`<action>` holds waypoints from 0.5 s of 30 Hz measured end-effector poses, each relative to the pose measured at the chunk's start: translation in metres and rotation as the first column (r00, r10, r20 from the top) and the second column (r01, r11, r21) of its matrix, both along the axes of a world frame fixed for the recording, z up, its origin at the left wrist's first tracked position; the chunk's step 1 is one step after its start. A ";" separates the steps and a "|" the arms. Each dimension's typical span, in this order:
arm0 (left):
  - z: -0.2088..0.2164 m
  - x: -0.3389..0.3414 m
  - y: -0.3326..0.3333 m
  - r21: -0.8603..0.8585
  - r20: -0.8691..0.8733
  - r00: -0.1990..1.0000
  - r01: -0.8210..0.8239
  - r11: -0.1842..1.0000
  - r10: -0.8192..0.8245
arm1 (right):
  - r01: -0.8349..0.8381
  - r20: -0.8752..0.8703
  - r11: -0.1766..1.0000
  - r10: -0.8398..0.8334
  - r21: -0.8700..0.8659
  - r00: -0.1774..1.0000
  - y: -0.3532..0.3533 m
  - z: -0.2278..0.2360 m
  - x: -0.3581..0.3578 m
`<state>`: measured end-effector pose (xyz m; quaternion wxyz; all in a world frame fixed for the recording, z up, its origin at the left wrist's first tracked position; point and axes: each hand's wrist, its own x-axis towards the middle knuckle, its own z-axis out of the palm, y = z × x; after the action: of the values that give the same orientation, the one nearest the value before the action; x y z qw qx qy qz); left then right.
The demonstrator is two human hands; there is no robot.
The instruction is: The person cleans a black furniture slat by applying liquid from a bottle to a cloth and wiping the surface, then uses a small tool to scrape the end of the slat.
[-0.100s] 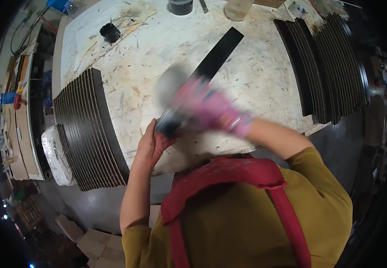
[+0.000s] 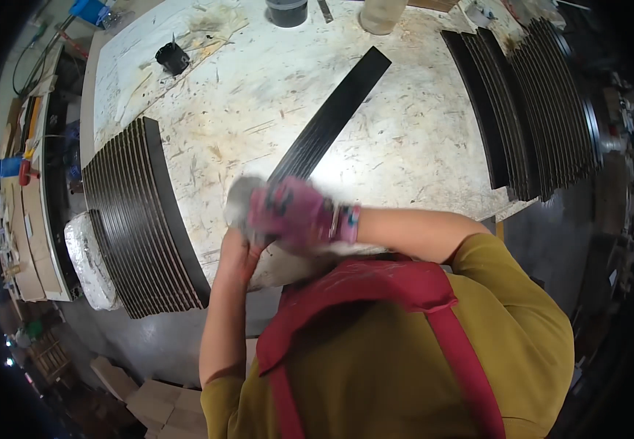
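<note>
A long, narrow black board [image 2: 331, 113] lies slantwise on the worktable, its far end pointing to the upper right. Wet-looking streaks show along its face. At the near end my bare left hand [image 2: 239, 254] grips the board, its fingers partly hidden. My right hand [image 2: 291, 212], in a pink patterned glove, is closed on a pale grey wad [image 2: 241, 199], perhaps cloth, and presses it down at the board's near end, just above my left hand. Glove and wad are somewhat blurred, and together they cover that end.
Stacked black boards stand at left [image 2: 130, 219] and more at right [image 2: 551, 110]. Along the table's [image 2: 207, 146] far side are a small black pot [image 2: 173, 58], a dark-filled tub [image 2: 288, 13] and a cloudy jar [image 2: 380, 16]. A wrapped white bundle [image 2: 90, 260] sits at left.
My right hand has swept the wad down and left along the board, from its middle to the near end. The board's middle is now uncovered and streaked.
</note>
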<state>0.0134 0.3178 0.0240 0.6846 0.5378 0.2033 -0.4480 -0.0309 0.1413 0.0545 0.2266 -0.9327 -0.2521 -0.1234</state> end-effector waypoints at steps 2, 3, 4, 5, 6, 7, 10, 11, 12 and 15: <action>-0.010 -0.006 0.016 0.009 0.074 0.996 0.051 0.999 -0.051 | 0.404 0.134 0.595 -0.446 -0.694 0.885 -0.051 -0.052 0.037; -0.010 -0.011 0.026 0.018 0.143 0.982 0.126 0.992 -0.127 | 0.570 0.166 0.781 -0.545 -0.254 0.821 -0.117 -0.073 0.046; -0.013 -0.008 0.031 0.020 0.143 0.983 0.111 0.994 -0.112 | 0.580 0.012 0.793 -0.593 0.186 0.805 -0.165 -0.062 0.049; -0.016 -0.003 0.029 -0.130 0.109 0.986 0.143 0.981 -0.129 | 0.674 0.017 0.735 -0.676 0.069 0.736 -0.195 -0.051 0.048; -0.018 -0.002 0.025 -0.281 0.083 0.986 0.163 0.946 -0.145 | 0.745 0.023 0.665 -0.745 -0.052 0.666 -0.225 -0.043 0.049; -0.007 -0.004 0.017 -0.245 0.036 0.997 0.074 0.967 -0.067 | 0.703 0.036 0.709 -0.702 -0.051 0.711 -0.224 -0.045 0.045; -0.012 -0.006 0.020 -0.292 0.049 0.996 0.086 0.953 -0.075 | 0.582 -0.032 0.774 -0.607 -0.250 0.794 -0.111 -0.037 0.030; -0.015 -0.011 0.024 -0.290 0.042 0.997 0.071 0.954 -0.061 | 0.525 -0.071 0.779 -0.579 -0.341 0.812 -0.055 -0.030 0.024; -0.017 -0.013 0.025 -0.213 0.038 0.999 0.036 0.976 -0.028 | 0.248 -0.240 0.916 -0.330 -0.315 0.913 -0.011 -0.017 0.013; -0.017 -0.011 0.022 -0.179 0.064 0.997 0.045 0.983 -0.034 | 0.062 -0.426 0.989 -0.115 -0.137 0.897 0.007 -0.034 0.008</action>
<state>0.0025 0.3394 0.0071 0.7272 0.4911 0.1305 -0.4615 -0.0230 0.1479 0.0208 0.2147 -0.9591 -0.1597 0.0918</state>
